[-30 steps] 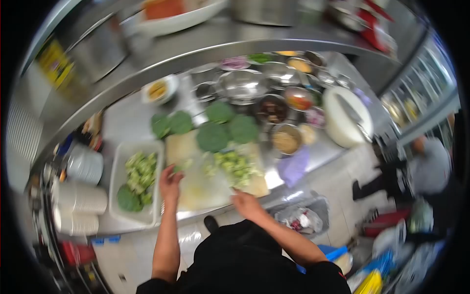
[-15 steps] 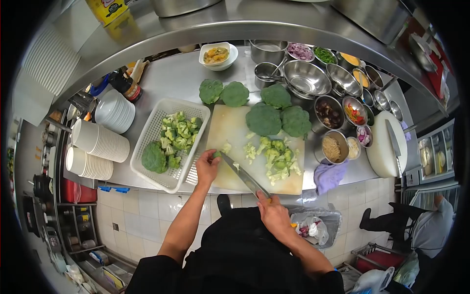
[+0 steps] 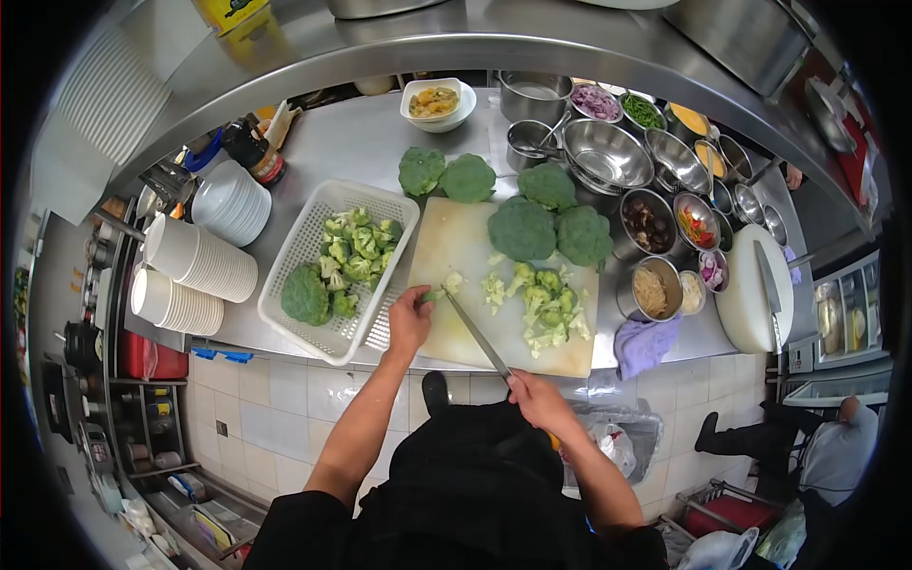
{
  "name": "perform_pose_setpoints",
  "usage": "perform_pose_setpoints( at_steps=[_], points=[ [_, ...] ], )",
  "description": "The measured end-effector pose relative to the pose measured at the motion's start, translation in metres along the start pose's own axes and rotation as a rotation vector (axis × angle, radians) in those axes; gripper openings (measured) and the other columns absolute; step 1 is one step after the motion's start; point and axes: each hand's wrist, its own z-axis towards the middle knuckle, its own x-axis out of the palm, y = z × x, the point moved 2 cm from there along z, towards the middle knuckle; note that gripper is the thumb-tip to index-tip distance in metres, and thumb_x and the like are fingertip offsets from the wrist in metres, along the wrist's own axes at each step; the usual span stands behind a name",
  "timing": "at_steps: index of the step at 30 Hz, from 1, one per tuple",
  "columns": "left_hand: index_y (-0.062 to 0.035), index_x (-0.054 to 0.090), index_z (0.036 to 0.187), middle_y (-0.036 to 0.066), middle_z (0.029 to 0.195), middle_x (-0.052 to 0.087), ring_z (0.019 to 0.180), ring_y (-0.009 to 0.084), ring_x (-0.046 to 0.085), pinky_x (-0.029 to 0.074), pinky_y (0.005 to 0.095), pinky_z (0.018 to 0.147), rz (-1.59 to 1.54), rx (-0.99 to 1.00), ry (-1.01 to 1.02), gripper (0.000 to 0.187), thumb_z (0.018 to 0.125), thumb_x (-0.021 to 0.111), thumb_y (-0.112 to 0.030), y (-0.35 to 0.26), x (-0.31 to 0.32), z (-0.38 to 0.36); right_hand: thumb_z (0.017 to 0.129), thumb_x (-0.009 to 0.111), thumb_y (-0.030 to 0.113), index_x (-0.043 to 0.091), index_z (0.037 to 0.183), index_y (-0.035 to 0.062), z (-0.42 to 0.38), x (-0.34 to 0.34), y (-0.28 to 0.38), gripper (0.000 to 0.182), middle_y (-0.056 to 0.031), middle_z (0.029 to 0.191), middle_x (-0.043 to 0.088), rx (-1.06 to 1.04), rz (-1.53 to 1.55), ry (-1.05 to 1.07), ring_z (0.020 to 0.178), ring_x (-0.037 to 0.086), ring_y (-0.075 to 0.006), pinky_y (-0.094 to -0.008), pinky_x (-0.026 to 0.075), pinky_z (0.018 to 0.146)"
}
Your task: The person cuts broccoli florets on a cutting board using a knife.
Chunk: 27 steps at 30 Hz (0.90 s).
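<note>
My left hand [image 3: 409, 321] pinches a small green broccoli piece [image 3: 434, 295] over the left edge of the white cutting board [image 3: 456, 233]. In my right hand [image 3: 543, 399] is a knife [image 3: 478, 334], its tip close to that piece. A pale scrap [image 3: 453, 281] lies just beyond the tip. To the right on the board is a pile of cut broccoli [image 3: 546, 306]. Whole broccoli heads [image 3: 522, 228] sit at the board's far side, with others [image 3: 468, 179] behind it. Left of the board, a white perforated basket [image 3: 275, 294] contains florets [image 3: 359, 249] and a larger head [image 3: 306, 294].
Several metal bowls [image 3: 608, 157] of ingredients stand at the back right. A purple cloth [image 3: 646, 344] lies near the front edge. Another knife [image 3: 767, 277] rests on a round white board [image 3: 736, 285]. Stacked white containers [image 3: 197, 269] are at left; a bin [image 3: 646, 437] is below.
The knife blade has turned steeper, and my right hand has shifted slightly right. My left hand still grips the broccoli piece. The whole view has shifted a little.
</note>
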Motion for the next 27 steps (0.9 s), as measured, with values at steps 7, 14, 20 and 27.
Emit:
perform_pose_setpoints(
  at_steps=[7, 14, 20, 27],
  points=[
    [-0.0023, 0.065, 0.127, 0.013, 0.099, 0.072, 0.08, 0.0188, 0.066, 0.054, 0.0332, 0.075, 0.062, 0.094, -0.067, 0.042, 0.085, 0.072, 0.001, -0.061, -0.06, 0.011, 0.107, 0.046, 0.033, 0.064, 0.119, 0.0045, -0.011, -0.012, -0.014, 0.036, -0.0097, 0.081, 0.068, 0.164, 0.102, 0.104, 0.06, 0.063, -0.024, -0.0379, 0.052, 0.059],
    [-0.0068, 0.067, 0.128, 0.021, 0.128, 0.066, 0.118, 0.034, 0.062, 0.046, 0.0418, 0.105, 0.076, 0.186, 0.373, 0.047, 0.082, 0.073, -0.008, -0.167, -0.002, 0.032, 0.107, 0.046, 0.032, 0.064, 0.117, 0.0042, -0.001, 0.003, -0.037, 0.035, -0.0084, 0.083, 0.066, 0.04, 0.104, 0.094, 0.048, 0.056, -0.0177, -0.0325, 0.046, 0.044],
    [-0.0102, 0.07, 0.122, 0.017, 0.114, 0.058, 0.109, 0.0374, 0.061, 0.051, 0.0444, 0.095, 0.431, 0.43, 0.457, 0.047, 0.076, 0.064, -0.002, -0.109, 0.133, 0.049, 0.107, 0.045, 0.034, 0.061, 0.127, 0.0045, 0.009, 0.004, -0.047, 0.039, -0.0096, 0.085, 0.065, 0.106, 0.249, 0.148, 0.045, 0.053, -0.0134, -0.029, 0.043, 0.039],
    [-0.0022, 0.068, 0.106, 0.014, 0.112, 0.063, 0.091, 0.0235, 0.067, 0.055, 0.0342, 0.077, 0.04, 0.347, 0.361, 0.032, 0.075, 0.074, -0.003, -0.1, 0.061, 0.048, 0.105, 0.049, 0.04, 0.061, 0.132, 0.0072, -0.01, -0.005, -0.069, 0.044, -0.0062, 0.086, 0.064, 0.208, 0.486, 0.082, 0.045, 0.05, -0.0074, -0.0251, 0.041, 0.038]
  ],
)
